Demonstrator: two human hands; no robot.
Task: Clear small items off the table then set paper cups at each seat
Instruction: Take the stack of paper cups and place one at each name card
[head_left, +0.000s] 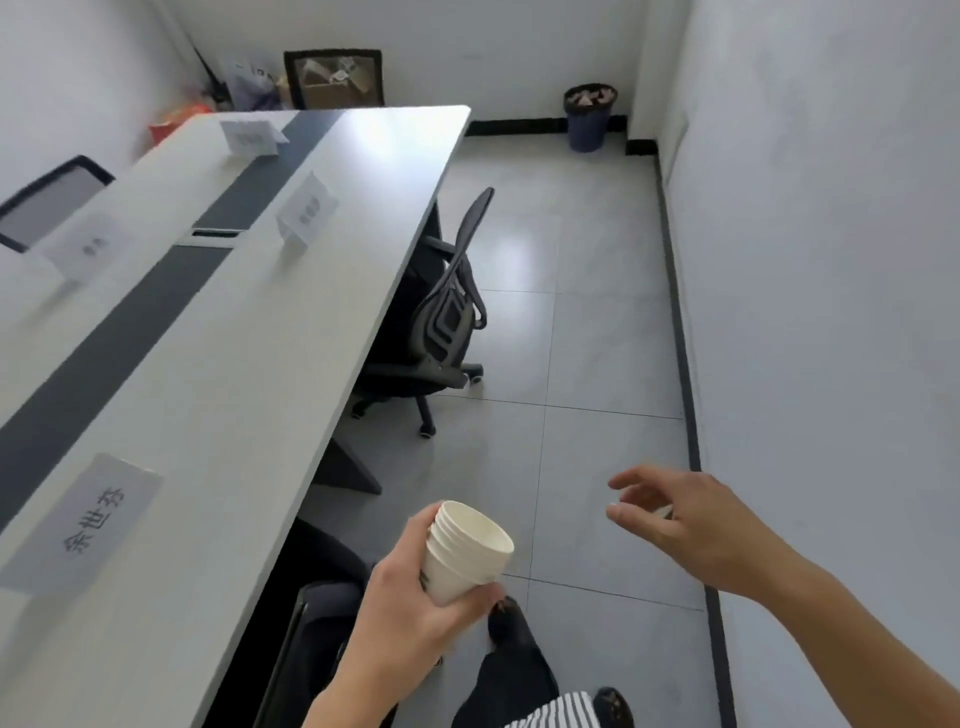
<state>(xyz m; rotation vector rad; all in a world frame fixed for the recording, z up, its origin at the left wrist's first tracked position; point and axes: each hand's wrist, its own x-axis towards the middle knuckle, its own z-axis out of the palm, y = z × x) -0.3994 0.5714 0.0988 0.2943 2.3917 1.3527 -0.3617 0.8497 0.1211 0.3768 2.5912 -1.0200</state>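
My left hand (410, 618) grips a stack of several nested white paper cups (465, 551), tilted with the mouths toward the upper right, low in the view beside the table's near edge. My right hand (680, 519) hovers to the right of the stack with its fingers spread and nothing in it. The long white table (249, 343) with a dark centre strip fills the left side. Paper name cards stand on it: one near me (88, 525), one midway (306, 213), one at the far end (249, 136), and one on the opposite side (91, 247).
A black office chair (441, 312) is pushed under the table's right edge, and another dark chair (306, 623) sits just below my left hand. A bin (589, 117) stands in the far corner. Grey tiled floor runs between table and right wall. My legs and shoes show at the bottom.
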